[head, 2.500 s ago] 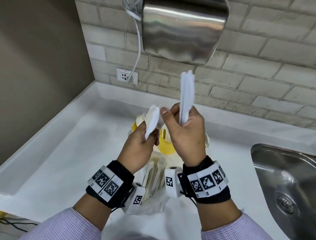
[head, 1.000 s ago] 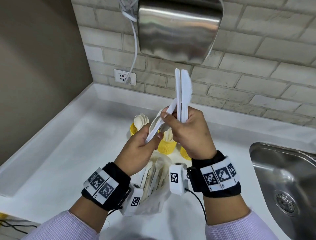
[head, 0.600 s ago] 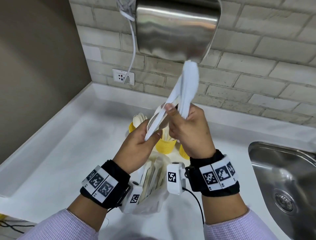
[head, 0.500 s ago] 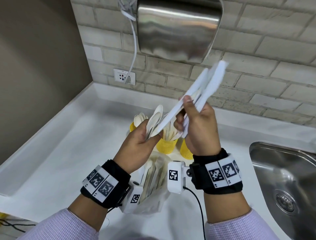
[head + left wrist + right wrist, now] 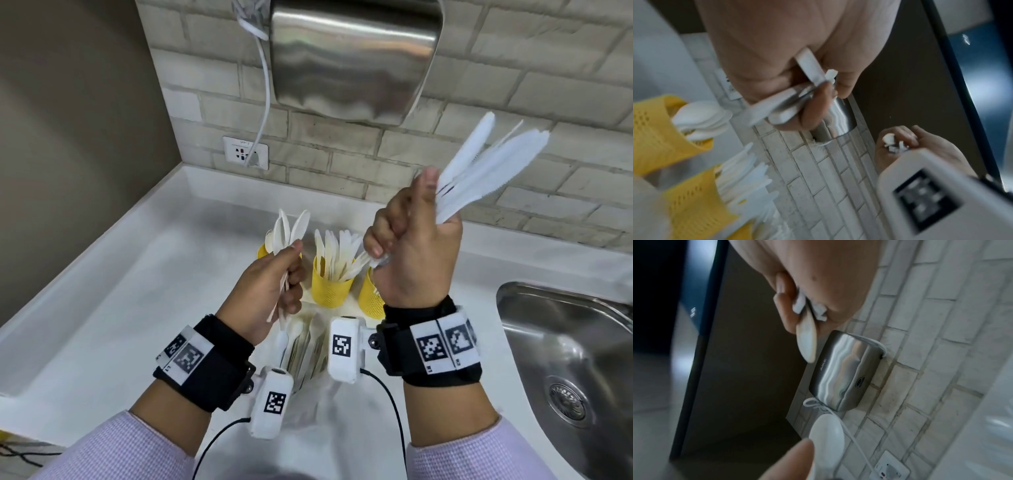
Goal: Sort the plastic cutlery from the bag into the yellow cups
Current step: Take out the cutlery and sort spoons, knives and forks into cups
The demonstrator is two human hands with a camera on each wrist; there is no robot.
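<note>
Three yellow cups stand at the back of the white counter (image 5: pixel 102 308). The left cup (image 5: pixel 263 251) holds spoons, the middle cup (image 5: pixel 330 289) is full of white cutlery, and the right cup (image 5: pixel 370 298) is half hidden behind my right wrist. My left hand (image 5: pixel 291 270) grips a few white spoons (image 5: pixel 291 228) by their handles, just above the left cup. Raised to the right, my right hand (image 5: pixel 407 219) grips a fan of white knives (image 5: pixel 486 164). The clear bag (image 5: pixel 308 349) with more cutlery lies under my wrists. The left wrist view shows my fingers (image 5: pixel 812 110) wrapped round the handles.
A steel hand dryer (image 5: pixel 352 58) hangs on the brick wall above the cups, its cord running to a socket (image 5: pixel 245 152). A steel sink (image 5: pixel 565 359) is sunk into the counter at the right. A dark wall closes the left side.
My hands have drawn apart. The right hand took the knives up and to the right. The left hand kept the spoons and lowered them toward the left cup.
</note>
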